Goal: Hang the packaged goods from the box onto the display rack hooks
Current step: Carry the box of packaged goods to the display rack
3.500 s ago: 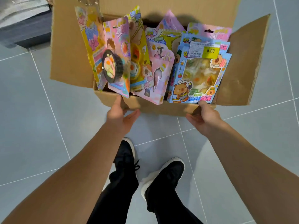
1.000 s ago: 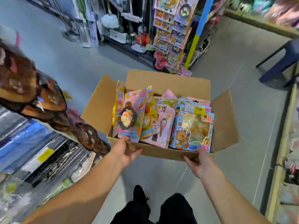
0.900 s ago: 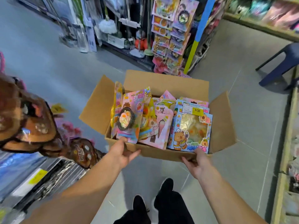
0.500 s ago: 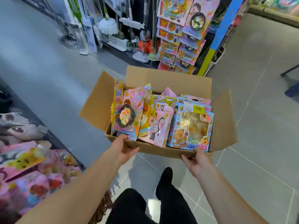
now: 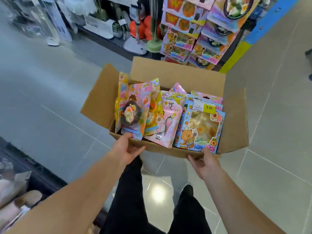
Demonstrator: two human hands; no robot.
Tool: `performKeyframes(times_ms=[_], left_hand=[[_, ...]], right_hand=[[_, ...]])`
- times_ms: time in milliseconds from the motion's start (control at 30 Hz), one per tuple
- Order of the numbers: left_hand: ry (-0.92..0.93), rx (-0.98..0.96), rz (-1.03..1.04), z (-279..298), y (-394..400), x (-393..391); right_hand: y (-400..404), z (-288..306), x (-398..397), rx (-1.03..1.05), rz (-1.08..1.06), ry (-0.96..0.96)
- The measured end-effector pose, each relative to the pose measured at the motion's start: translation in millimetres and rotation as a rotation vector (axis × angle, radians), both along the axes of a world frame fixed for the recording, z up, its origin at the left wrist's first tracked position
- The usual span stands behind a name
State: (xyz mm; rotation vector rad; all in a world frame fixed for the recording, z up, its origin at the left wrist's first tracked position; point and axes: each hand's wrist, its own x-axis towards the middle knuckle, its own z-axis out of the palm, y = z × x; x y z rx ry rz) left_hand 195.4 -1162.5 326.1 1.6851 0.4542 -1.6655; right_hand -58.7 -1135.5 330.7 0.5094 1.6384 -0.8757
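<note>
A shop aisle with a grey tiled floor (image 5: 50,102) runs ahead. On the left stand mops (image 5: 136,31); further right, the display rack (image 5: 199,29) already carries hanging packs. Between the person and the rack is the open cardboard box (image 5: 177,73), packed with upright packaged goods (image 5: 168,119). The left hand (image 5: 125,149) grips the box's near left corner and the right hand (image 5: 205,163) its near right corner, fingers curled underneath.

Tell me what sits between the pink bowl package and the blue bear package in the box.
In the head view, a yellow package and a pink ice-cream package stand between the pink bowl package and the blue bear package.
</note>
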Motion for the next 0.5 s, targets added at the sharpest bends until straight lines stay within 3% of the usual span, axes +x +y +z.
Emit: performKeyframes(times_ms=[300,500], left_hand=[[-0.029,0.051,-0.22,-69.4,-128.2,61.3],[-0.019,0.08,-0.214,-127.7,-166.6,60.9]], right_hand=[[-80.1,-74.1,68.2,0.067,-0.172,-0.044],[-113.1,-133.8,68.1,0.12,-0.206,-0.05]])
